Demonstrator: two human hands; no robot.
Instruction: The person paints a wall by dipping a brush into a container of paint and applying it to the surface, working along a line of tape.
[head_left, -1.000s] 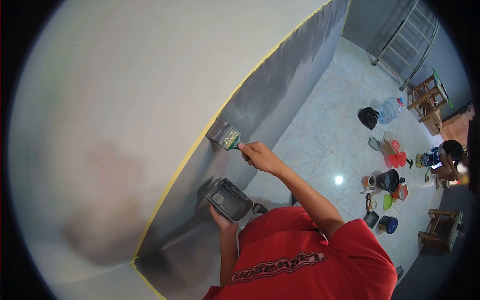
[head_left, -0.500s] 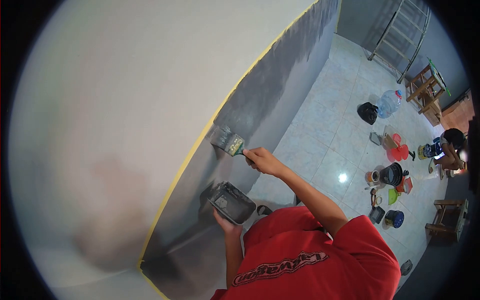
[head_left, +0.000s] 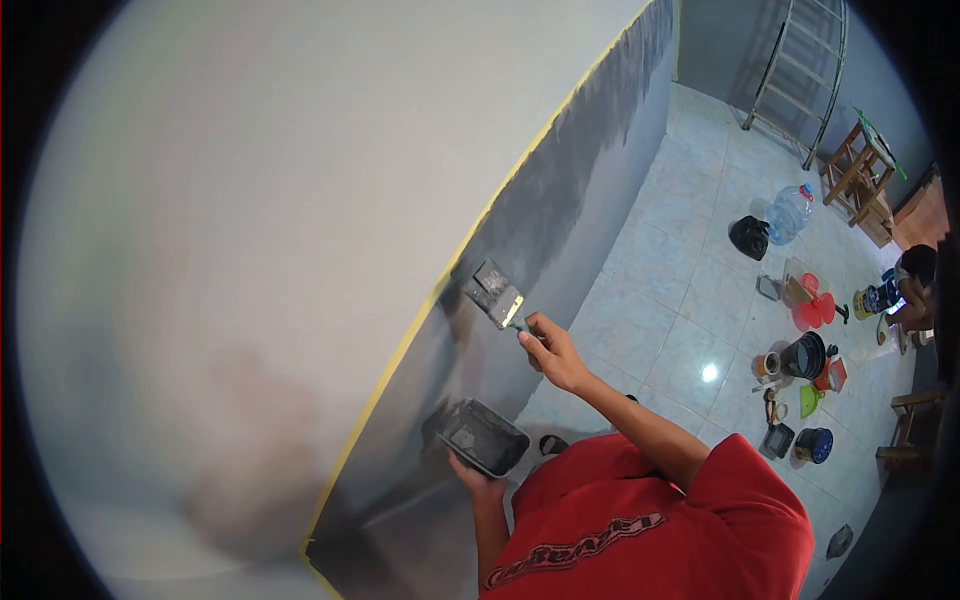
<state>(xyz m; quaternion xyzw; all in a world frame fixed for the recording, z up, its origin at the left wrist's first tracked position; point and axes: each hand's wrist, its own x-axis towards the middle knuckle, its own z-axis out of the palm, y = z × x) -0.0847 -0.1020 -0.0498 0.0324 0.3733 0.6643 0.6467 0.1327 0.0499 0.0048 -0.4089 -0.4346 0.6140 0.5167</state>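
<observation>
My right hand (head_left: 556, 352) is closed around the handle of a wide paintbrush (head_left: 494, 293). Grey paint coats its bristles, and a shiny metal band crosses it near the handle. The bristle end lies over the grey-painted wall (head_left: 545, 195), close beside the yellow masking tape (head_left: 420, 320); whether it touches is hard to tell. Lower down, my left hand (head_left: 479, 479) grips a black paint tray (head_left: 485, 438) by its near side, with grey paint inside. Streaky dark grey covers the strip along the tape, above a lighter grey area.
On the tiled floor to the right are a water jug (head_left: 789, 214), a black bag (head_left: 749, 237), a black bucket (head_left: 803, 355) and several paint containers. A ladder (head_left: 800, 80) leans behind a wooden stool (head_left: 860, 165). Another person (head_left: 912, 290) crouches at the far right.
The brush has turned so its flat face shows, and its bristles are no longer splayed against the wall. The view has shifted slightly. Both hands keep their hold.
</observation>
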